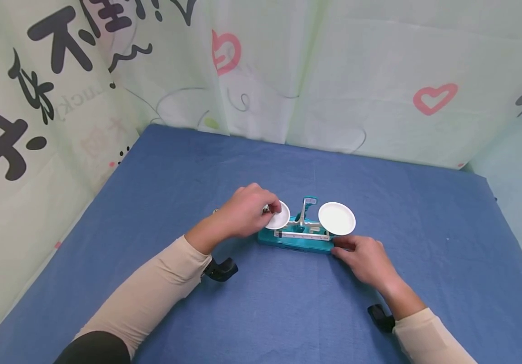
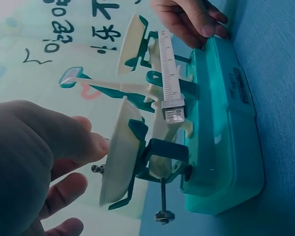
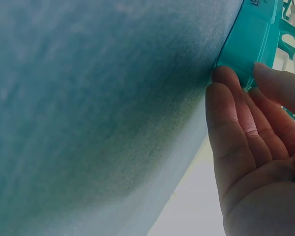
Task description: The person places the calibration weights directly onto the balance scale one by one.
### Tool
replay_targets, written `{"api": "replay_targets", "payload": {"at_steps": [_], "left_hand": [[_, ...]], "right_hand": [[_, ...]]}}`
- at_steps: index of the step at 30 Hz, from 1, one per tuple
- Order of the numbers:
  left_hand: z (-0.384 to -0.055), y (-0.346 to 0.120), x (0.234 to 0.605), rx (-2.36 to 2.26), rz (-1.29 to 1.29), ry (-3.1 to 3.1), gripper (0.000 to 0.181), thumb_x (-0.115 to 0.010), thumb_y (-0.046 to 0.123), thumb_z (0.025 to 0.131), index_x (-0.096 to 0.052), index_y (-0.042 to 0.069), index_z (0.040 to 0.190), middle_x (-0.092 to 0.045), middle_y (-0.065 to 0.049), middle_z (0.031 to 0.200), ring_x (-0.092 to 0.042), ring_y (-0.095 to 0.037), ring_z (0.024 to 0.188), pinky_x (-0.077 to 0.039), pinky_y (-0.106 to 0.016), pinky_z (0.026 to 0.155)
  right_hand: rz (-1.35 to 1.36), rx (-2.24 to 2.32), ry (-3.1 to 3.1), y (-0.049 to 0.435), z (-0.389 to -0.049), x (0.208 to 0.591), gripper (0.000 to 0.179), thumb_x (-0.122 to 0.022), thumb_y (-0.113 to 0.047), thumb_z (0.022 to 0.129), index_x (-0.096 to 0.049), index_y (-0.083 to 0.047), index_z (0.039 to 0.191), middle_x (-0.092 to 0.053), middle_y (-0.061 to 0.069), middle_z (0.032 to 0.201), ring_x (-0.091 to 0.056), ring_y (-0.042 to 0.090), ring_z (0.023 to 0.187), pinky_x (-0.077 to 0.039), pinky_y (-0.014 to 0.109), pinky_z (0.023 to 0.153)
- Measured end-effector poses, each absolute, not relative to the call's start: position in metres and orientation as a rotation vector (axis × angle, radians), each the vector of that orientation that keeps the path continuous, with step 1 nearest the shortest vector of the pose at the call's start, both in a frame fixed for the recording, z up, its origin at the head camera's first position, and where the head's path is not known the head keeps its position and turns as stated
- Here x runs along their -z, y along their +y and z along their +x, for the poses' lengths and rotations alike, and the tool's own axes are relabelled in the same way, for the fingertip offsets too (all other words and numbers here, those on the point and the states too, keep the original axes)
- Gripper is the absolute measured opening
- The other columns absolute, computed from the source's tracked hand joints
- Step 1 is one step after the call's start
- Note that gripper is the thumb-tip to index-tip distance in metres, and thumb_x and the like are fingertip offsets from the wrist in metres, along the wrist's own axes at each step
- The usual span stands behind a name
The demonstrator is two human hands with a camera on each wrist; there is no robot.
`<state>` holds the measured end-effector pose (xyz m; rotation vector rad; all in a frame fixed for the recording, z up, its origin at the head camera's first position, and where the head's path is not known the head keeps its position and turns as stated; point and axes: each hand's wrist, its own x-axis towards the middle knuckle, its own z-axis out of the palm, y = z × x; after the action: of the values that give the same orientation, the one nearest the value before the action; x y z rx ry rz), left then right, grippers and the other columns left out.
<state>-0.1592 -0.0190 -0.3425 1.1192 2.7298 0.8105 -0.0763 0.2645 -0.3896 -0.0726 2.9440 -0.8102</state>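
Note:
A small teal balance scale (image 1: 297, 242) with two white pans stands on the blue cloth. Over its left pan (image 1: 281, 218) my left hand (image 1: 248, 210) bends its fingers downward. In the left wrist view a small metal weight (image 2: 97, 168) pokes up above the rim of that pan, just beside the fingertips (image 2: 99, 146), with a gap between them. The other fingers hang loosely apart. My right hand (image 1: 364, 258) holds the right end of the teal base, thumb on one side and fingers against the end, as the right wrist view shows. The right pan (image 1: 337, 218) carries nothing.
A blue cloth (image 1: 251, 313) covers the table. Pale printed curtains (image 1: 333, 76) stand along the back and left sides. A small shiny thing (image 1: 215, 211) is partly hidden behind my left wrist. Black wrist-camera mounts (image 1: 221, 270) stick out from both wrists.

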Motion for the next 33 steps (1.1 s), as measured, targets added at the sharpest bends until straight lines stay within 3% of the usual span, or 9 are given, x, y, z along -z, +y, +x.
{"api": "replay_targets", "payload": {"at_steps": [5,10,18,33], "left_hand": [[-0.16,-0.017,0.346,-0.815,1.154,2.731,0.018,-0.062,0.002,0.093,-0.075,0.011,0.102,-0.071,0.002,0.099,-0.058,-0.013,0.082,-0.047,-0.034,0.076],[-0.16,-0.017,0.347,-0.816,1.149,2.744,0.015,-0.064,0.003,0.094,-0.075,0.012,0.101,-0.07,0.003,0.096,-0.056,-0.013,0.082,-0.046,-0.033,0.075],[-0.161,-0.016,0.348,-0.82,1.116,2.748,0.017,-0.066,0.004,0.094,-0.075,0.012,0.106,-0.071,0.001,0.105,-0.057,-0.018,0.099,-0.046,-0.038,0.083],[-0.16,-0.037,0.333,-0.851,1.038,2.818,0.018,-0.069,0.007,0.093,-0.074,0.011,0.109,-0.07,0.0,0.107,-0.053,-0.024,0.105,-0.042,-0.048,0.093]], "right_hand": [[-0.058,0.813,2.937,0.264,-0.076,0.39,0.028,-0.067,-0.018,0.094,-0.073,0.001,0.114,-0.073,0.016,0.109,-0.068,0.034,0.102,-0.051,0.052,0.086],[-0.059,0.818,2.94,0.264,-0.076,0.39,0.028,-0.068,-0.017,0.094,-0.073,0.001,0.114,-0.073,0.015,0.108,-0.068,0.034,0.102,-0.051,0.052,0.086],[-0.057,0.823,2.939,0.264,-0.075,0.39,0.028,-0.068,-0.017,0.094,-0.073,0.001,0.114,-0.073,0.016,0.108,-0.068,0.034,0.102,-0.051,0.052,0.086],[-0.058,0.823,2.94,0.264,-0.075,0.39,0.029,-0.07,-0.019,0.093,-0.073,0.001,0.114,-0.073,0.015,0.107,-0.069,0.033,0.1,-0.052,0.052,0.085]]}}
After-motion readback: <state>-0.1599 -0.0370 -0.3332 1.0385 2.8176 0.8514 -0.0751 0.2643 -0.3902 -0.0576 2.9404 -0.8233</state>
